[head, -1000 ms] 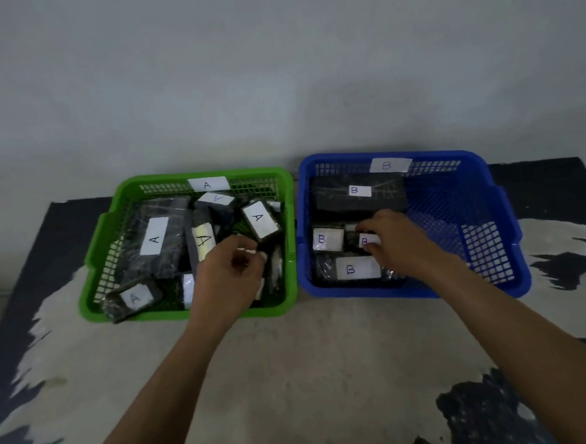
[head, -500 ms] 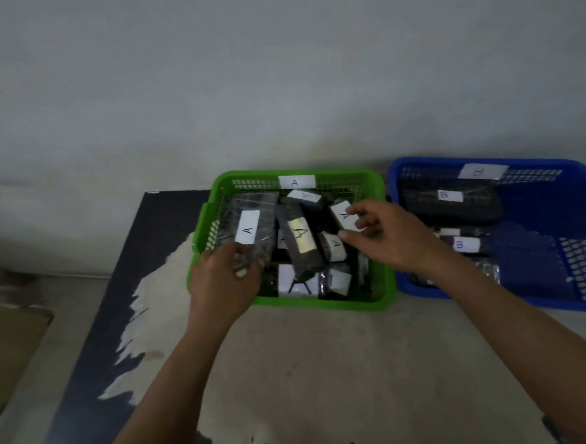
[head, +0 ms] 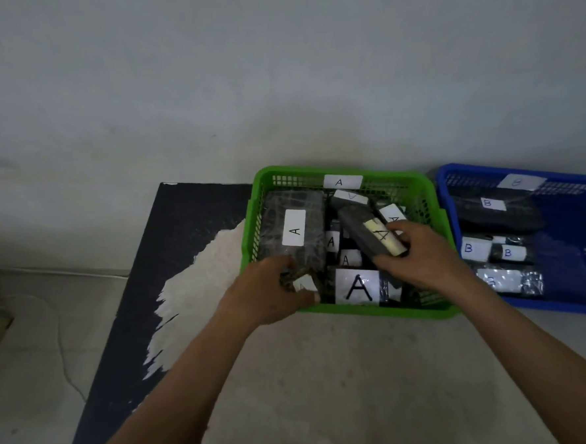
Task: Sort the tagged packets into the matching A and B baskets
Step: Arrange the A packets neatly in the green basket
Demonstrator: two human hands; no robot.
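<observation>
The green basket (head: 430, 196) tagged A holds several dark packets with white A tags. To its right, the blue basket (head: 530, 307) tagged B holds several packets tagged B. Inside the green basket's front left corner, my left hand (head: 272, 295) grips a small dark packet (head: 300, 281) with a white tag. My right hand (head: 420, 258) holds a long dark packet (head: 364, 234) with a yellowish A tag, tilted above the other packets. A large wrapped packet (head: 292, 228) tagged A lies at the basket's left side.
Both baskets stand on a black and white patterned mat (head: 294, 376) against a pale wall (head: 275, 68). Grey floor (head: 34, 340) lies to the left of the mat, with a thin cable (head: 64, 356) across it.
My right hand left the blue basket, crossed to the green one and took hold of the long A packet. My left hand moved to the front left corner. The view swung left.
</observation>
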